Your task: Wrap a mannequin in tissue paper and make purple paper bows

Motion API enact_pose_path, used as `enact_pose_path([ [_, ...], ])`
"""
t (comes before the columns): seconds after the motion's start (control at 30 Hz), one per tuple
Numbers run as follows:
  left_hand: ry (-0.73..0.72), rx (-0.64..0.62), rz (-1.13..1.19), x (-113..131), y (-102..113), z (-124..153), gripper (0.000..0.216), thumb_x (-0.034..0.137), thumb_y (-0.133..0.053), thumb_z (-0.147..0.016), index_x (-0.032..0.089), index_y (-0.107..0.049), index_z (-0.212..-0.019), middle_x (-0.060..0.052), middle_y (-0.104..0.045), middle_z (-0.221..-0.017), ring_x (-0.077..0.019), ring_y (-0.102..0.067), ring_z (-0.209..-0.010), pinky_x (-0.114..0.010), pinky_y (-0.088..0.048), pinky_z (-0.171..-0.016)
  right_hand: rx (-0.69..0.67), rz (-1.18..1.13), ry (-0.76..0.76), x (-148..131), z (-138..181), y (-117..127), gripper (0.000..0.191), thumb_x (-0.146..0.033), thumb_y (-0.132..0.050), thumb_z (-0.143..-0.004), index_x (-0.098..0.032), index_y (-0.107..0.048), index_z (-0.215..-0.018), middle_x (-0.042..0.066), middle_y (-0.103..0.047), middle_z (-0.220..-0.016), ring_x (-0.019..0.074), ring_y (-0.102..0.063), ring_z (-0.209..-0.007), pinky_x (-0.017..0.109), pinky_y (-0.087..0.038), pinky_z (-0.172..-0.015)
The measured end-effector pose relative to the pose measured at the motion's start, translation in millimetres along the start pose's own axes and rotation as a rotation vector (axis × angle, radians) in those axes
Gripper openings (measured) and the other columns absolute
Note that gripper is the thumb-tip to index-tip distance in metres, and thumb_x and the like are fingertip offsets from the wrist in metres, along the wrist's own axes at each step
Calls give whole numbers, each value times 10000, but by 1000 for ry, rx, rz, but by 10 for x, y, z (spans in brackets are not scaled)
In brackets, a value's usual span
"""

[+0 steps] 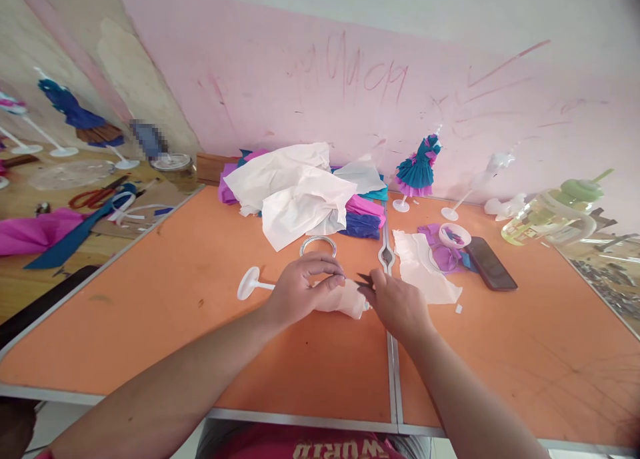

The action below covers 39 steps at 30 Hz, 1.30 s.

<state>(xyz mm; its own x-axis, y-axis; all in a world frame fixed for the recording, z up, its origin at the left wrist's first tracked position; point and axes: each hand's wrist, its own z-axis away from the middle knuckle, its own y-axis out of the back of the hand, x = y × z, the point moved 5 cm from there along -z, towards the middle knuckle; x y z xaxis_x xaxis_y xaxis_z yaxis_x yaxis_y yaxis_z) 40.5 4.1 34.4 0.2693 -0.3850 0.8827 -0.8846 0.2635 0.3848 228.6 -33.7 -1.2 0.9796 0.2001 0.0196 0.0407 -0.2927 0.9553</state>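
Note:
A small white dress-form stand lies on its side on the orange table, its round base to the left. White crinkled paper wraps its body. My left hand is over the stand, with thumb and fingers pinched together; whatever is between the fingertips is too small to make out. Close to the wrapped paper's right end, my right hand is closed around small dark scissors, whose pointed blades are apart and face left. My right fingers hide the handles. Just behind my left hand lies a roll of tape.
Crumpled white paper covers coloured sheets at the back. A teal-dressed stand and a bare stand stand by the wall. To the right are a phone, a small bowl and a green-lidded bottle. A metal seam divides the table.

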Motion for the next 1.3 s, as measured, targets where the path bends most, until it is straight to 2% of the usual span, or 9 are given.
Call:
enact_pose_path([
  [0.1,218,-53,200,-63,-11,11,233,428,-642,-811,218,-734,-856,-56,-661,-1097,-231,-604,-1032,-319,-505,-828,0,29,-155,324,-46,-143,290,-482,-503,-902,-203,-561,-958,55,-613,-781,132,-504,-504,272,-170,-454],
  [0.2,347,-119,307,-119,-40,29,274,460,-638,-805,219,-737,-890,-47,-649,-1173,-238,-604,-1040,-291,-501,-754,-6,18,-165,518,-84,-228,244,-389,-611,-852,-202,-596,-1008,54,-601,-759,172,-538,-586,272,-247,-489],
  [0.27,414,-150,340,-163,-61,41,298,477,-631,-806,232,-731,-945,-41,-671,-1147,-239,-606,-1031,-280,-485,-711,12,-6,-146,539,-102,-200,245,-345,-637,-834,-201,-615,-1032,69,-606,-773,220,-571,-728,296,-339,-572],
  [0.37,480,-166,418,-220,-97,58,330,478,-643,-797,236,-719,-1009,-45,-698,-1102,-244,-605,-1037,-297,-478,-735,83,-64,-116,425,-107,-35,304,-297,-576,-871,-205,-592,-1160,114,-625,-991,275,-541,-994,375,-407,-773],
  [0.5,473,-206,612,-210,-165,84,305,422,-665,-801,207,-727,-1007,-79,-679,-1151,-249,-557,-1144,-342,-459,-904,201,-265,-17,113,-43,237,260,-271,-538,-894,-257,-612,-1143,57,-640,-1038,218,-550,-981,362,-427,-850],
  [0.73,488,-305,664,-128,-254,156,300,398,-646,-831,202,-712,-1048,-79,-666,-1141,-245,-562,-1123,-366,-468,-928,419,-596,58,-179,104,436,136,-203,-622,-853,-262,-655,-972,6,-696,-850,185,-587,-816,350,-454,-760],
  [1.1,459,-363,579,-116,-309,171,319,419,-632,-835,239,-696,-1090,-49,-666,-1161,-262,-564,-1161,-431,-430,-1025,382,-454,86,-169,87,453,57,-194,-629,-844,-249,-640,-833,-11,-690,-775,175,-563,-793,350,-364,-762],
  [1.23,354,-391,445,-72,-293,167,329,437,-576,-866,259,-676,-1124,-44,-656,-1192,-263,-575,-1158,-430,-443,-1013,291,-470,80,-172,72,407,67,-175,-581,-860,-225,-610,-826,5,-661,-773,176,-544,-790,347,-363,-763],
  [1.3,259,-311,266,-73,-222,131,383,439,-547,-881,263,-614,-1215,-57,-622,-1241,-262,-560,-1171,-430,-453,-993,254,-534,58,-142,45,401,68,-165,-558,-863,-214,-588,-828,14,-646,-781,176,-541,-792,341,-382,-760],
])
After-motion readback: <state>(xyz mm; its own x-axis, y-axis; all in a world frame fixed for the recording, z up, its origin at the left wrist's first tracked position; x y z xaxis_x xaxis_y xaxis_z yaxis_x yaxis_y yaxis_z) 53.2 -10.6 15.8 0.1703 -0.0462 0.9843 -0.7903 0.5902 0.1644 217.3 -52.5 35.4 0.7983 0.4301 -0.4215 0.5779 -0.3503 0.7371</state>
